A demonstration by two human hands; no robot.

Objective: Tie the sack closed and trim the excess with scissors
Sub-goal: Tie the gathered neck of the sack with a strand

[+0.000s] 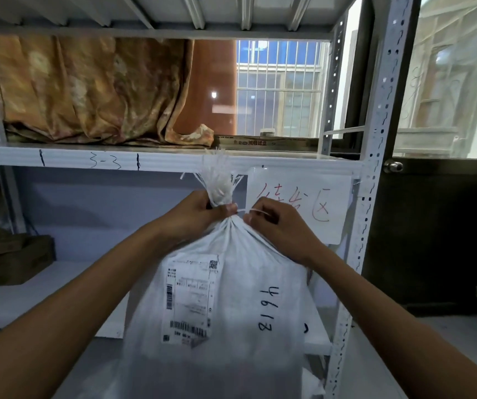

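Note:
A tall white woven sack point(240, 298) stands upright in front of me, with a shipping label and black handwritten numbers on its side. Its mouth is bunched into a narrow neck with a frayed tuft point(220, 180) sticking up above it. My left hand point(197, 214) grips the neck from the left, thumb pressed across it. My right hand point(274, 223) pinches a thin white tie point(253, 211) that runs around the neck and sticks out to the right. No scissors are in view.
A white metal shelving rack point(145, 161) stands right behind the sack, with a handwritten paper sign point(297, 197) on its edge. Folded brown cloth point(87, 90) lies on the upper shelf. A cardboard box point(15, 260) sits lower left. A dark door with a knob point(393, 167) is at right.

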